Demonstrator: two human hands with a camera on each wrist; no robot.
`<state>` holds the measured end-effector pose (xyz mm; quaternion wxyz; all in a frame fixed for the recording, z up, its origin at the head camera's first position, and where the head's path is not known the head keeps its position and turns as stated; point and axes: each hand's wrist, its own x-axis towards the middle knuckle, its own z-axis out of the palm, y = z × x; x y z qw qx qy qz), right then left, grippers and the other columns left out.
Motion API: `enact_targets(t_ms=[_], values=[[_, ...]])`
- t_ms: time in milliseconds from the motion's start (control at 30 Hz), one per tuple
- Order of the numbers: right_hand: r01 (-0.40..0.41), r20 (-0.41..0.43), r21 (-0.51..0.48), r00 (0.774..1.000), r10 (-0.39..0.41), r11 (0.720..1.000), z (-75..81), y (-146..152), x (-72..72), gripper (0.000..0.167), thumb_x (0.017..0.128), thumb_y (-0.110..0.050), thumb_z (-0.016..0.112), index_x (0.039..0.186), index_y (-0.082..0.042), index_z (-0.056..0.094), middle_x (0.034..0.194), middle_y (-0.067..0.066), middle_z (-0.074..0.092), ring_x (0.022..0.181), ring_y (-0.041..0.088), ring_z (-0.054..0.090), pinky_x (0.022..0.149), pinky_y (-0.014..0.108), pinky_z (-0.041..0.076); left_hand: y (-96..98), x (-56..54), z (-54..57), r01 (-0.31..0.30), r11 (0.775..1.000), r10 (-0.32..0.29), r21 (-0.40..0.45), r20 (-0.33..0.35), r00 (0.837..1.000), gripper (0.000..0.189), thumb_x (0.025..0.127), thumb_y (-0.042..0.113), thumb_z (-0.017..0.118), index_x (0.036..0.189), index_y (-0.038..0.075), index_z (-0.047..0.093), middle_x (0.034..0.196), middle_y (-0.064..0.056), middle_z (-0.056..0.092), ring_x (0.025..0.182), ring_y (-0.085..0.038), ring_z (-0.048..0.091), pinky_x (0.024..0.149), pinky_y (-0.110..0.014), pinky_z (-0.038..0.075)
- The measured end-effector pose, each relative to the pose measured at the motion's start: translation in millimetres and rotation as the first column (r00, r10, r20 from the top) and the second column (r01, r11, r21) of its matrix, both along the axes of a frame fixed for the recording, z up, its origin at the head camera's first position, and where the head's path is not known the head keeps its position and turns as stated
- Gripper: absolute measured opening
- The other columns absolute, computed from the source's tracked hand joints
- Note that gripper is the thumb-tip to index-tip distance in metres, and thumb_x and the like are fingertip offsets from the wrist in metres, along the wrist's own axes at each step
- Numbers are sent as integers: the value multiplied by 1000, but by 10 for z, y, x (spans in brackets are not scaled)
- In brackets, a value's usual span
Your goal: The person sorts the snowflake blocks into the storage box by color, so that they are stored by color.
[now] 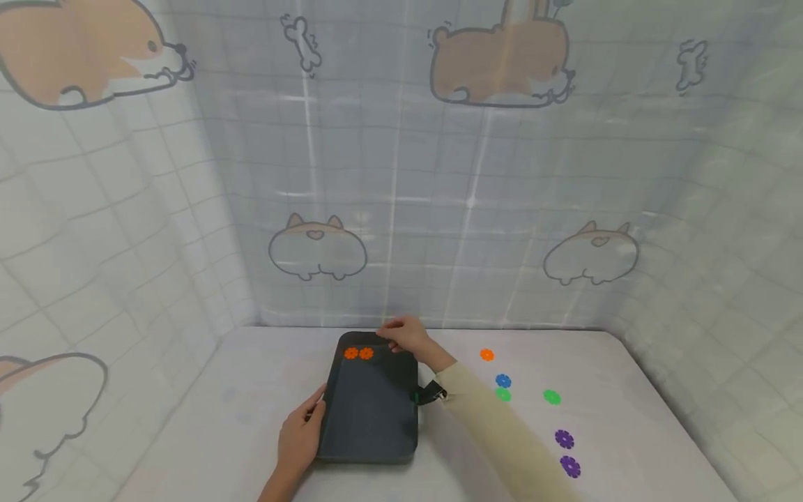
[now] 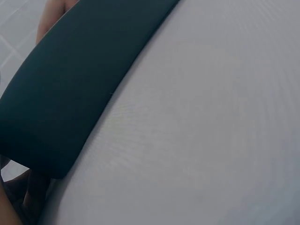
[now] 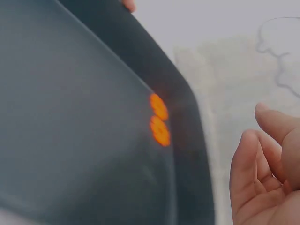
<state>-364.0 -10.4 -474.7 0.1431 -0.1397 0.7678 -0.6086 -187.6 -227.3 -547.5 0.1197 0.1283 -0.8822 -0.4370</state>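
A dark rectangular tray lies on the white table, its long sides running away from me. Two orange flower-shaped discs sit side by side in its far left part; the right wrist view also shows these orange discs. My left hand grips the tray's left side; in the left wrist view the tray's outer wall hides most of it. Over the tray's far edge hovers my right hand, fingers loosely bent, thumb apart from the fingertips. Nothing is visible between them.
Right of the tray lie an orange disc, a blue disc, two green discs and two purple discs. A dark strap circles my right wrist. Sheets printed with dogs surround the table.
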Motion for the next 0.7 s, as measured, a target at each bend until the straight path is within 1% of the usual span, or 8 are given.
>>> enact_targets(t_ms=[33, 133, 200, 367, 400, 467, 600, 700], values=[[-13, -7, 1, 1000, 13, 1000, 42, 75, -3, 32, 87, -28, 74, 111, -7, 70, 105, 20, 65, 91, 46, 61, 74, 45, 54, 1, 0, 4, 1, 1000, -1, -3, -1, 1000, 39, 103, 31, 47, 140, 20, 55, 122, -11, 65, 92, -20, 61, 76, -40, 46], [-38, -39, 22, 998, 39, 999, 156, 310, 12, 36, 89, -29, 72, 116, -5, 68, 104, 14, 66, 86, 41, 62, 77, 48, 53, 4, -4, 8, 0, 1000, 0, -11, 0, 1000, 39, 103, 30, 47, 140, 20, 55, 120, -12, 65, 91, -21, 61, 75, -39, 46], [-32, -53, 33, 998, 34, 999, 218, 482, 25, 37, 90, -28, 71, 118, -3, 66, 101, 11, 67, 82, 37, 63, 77, 47, 53, 15, -22, 6, 5, 1000, -5, -16, -2, 1000, 39, 102, 29, 48, 140, 19, 55, 119, -12, 66, 89, -20, 61, 74, -37, 45], [46, -47, 36, 998, -44, 998, 287, 858, 75, 34, 90, -24, 71, 117, -3, 67, 94, 8, 67, 77, 35, 62, 73, 43, 53, 16, -28, -2, 7, 1000, -7, -10, 14, 1000, 40, 102, 30, 48, 140, 19, 55, 119, -12, 66, 88, -19, 60, 74, -37, 45], [64, -41, 35, 997, -63, 997, 301, 929, 91, 33, 90, -23, 71, 116, -3, 68, 95, 9, 67, 79, 37, 62, 72, 43, 53, 13, -29, -1, 5, 1000, -5, -8, 15, 1000, 39, 102, 29, 48, 139, 19, 55, 118, -12, 66, 87, -19, 60, 74, -37, 45], [94, -30, 36, 995, -93, 995, 309, 1075, 114, 31, 90, -24, 71, 114, -4, 68, 97, 9, 66, 78, 34, 62, 73, 43, 53, 4, -31, 2, 0, 1000, 0, -8, 17, 1000, 39, 102, 28, 48, 139, 18, 56, 117, -12, 67, 85, -18, 59, 72, -37, 45], [155, -17, 46, 988, -154, 987, 284, 1366, 132, 32, 90, -24, 71, 114, -2, 68, 100, 12, 65, 76, 29, 62, 74, 43, 53, -17, -43, 11, 0, 1000, 0, -10, 21, 1000, 39, 102, 27, 48, 139, 18, 56, 113, -11, 67, 83, -18, 58, 70, -35, 44], [213, -13, 66, 977, -212, 975, 230, 1573, 122, 34, 90, -23, 71, 115, -1, 67, 98, 10, 65, 76, 27, 61, 74, 42, 53, -27, -55, 13, 11, 1000, -11, 6, 23, 1000, 39, 102, 27, 48, 140, 18, 55, 109, -9, 67, 84, -19, 57, 70, -35, 43]])
